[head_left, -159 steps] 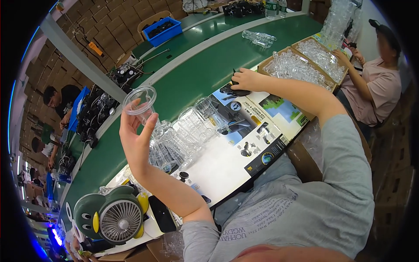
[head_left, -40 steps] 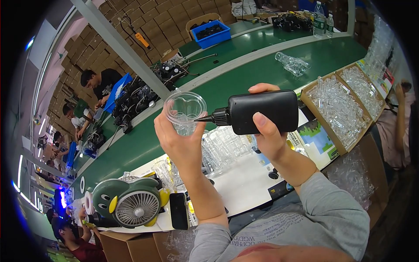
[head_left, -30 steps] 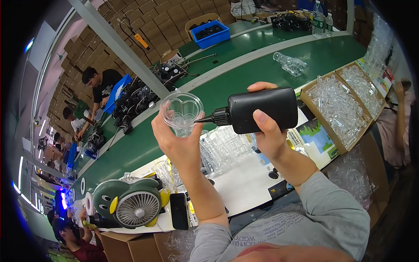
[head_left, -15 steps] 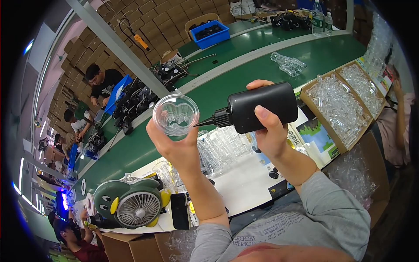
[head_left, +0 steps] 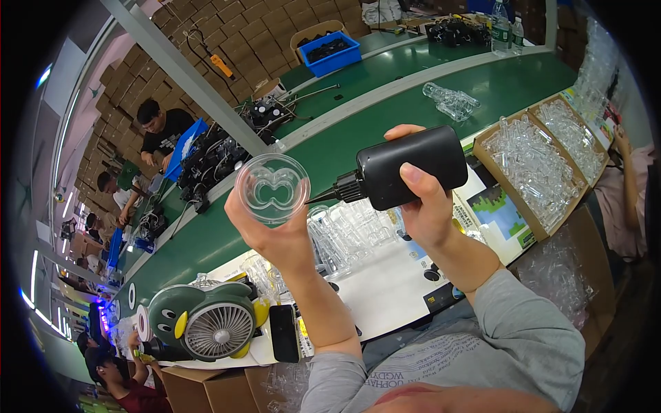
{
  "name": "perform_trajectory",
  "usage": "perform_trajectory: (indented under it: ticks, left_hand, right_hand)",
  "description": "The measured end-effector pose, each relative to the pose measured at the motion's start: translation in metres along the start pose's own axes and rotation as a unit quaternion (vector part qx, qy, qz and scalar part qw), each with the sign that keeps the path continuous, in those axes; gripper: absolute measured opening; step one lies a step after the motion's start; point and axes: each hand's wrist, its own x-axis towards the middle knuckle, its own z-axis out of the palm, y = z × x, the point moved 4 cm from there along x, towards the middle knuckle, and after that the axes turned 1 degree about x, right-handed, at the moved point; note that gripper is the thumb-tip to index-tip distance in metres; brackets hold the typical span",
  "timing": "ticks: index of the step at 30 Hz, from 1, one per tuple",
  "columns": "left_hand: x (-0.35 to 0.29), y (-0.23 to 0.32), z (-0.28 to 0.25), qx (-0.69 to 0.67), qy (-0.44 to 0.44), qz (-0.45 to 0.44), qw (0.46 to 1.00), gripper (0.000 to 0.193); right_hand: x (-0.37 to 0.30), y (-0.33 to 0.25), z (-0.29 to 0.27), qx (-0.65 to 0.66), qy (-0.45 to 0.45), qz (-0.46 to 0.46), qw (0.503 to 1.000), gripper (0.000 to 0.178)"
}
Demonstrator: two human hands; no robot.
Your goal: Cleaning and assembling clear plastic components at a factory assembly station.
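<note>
Left hand (head_left: pixel 267 237) grips a clear cup (head_left: pixel 273 187); right hand (head_left: pixel 430 215) grips a black bottle (head_left: pixel 413 164), its nozzle (head_left: pixel 329 195) tip at the cup's rim, contact unclear. Clear plastic pieces (head_left: pixel 529 168) fill a cardboard box (head_left: pixel 527 230) at right; black parts (head_left: pixel 323 49) lie in a blue bin (head_left: pixel 337 65). Printed letters (head_left: pixel 390 376) cross the gray shirt (head_left: pixel 523 327).
</note>
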Motion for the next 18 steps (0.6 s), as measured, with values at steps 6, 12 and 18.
perform_trajectory:
  ticks: [6, 12, 18]
  left_hand:
    - [-0.0001, -0.0007, -0.0010, -0.001, 0.004, 0.003, 1.000, 0.061]
    - [0.0005, 0.0017, -0.0026, 0.009, -0.002, 0.018, 1.000, 0.062]
    - [-0.0001, -0.0035, -0.0029, -0.027, -0.011, 0.005, 1.000, 0.062]
  right_hand:
    - [0.0014, -0.0032, -0.0001, 0.005, 0.004, 0.004, 1.000, 0.043]
    - [0.0024, -0.0044, -0.0013, 0.031, 0.006, -0.001, 1.000, 0.043]
    - [0.0022, -0.0059, 0.0008, 0.034, 0.007, -0.006, 0.999, 0.042]
